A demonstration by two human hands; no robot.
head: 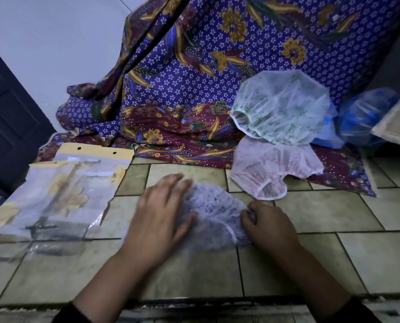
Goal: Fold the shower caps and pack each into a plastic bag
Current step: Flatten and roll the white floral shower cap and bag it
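A blue-patterned shower cap [214, 213] lies flattened on the tiled surface [334, 213] in front of me. My left hand [161, 215] presses flat on its left part with the fingers spread. My right hand [269, 226] pinches the cap's right edge. A pink shower cap [273, 169] lies behind it to the right, and a green-patterned shower cap [280, 108] rests above that one. Several clear plastic bags with yellow header cards [61, 192] lie spread at the left.
A purple batik cloth [194, 89] is draped across the back and onto the tiles. Blue plastic bags [362, 117] sit at the far right next to a pale framed object [397, 122]. A dark door [8, 117] stands at the left.
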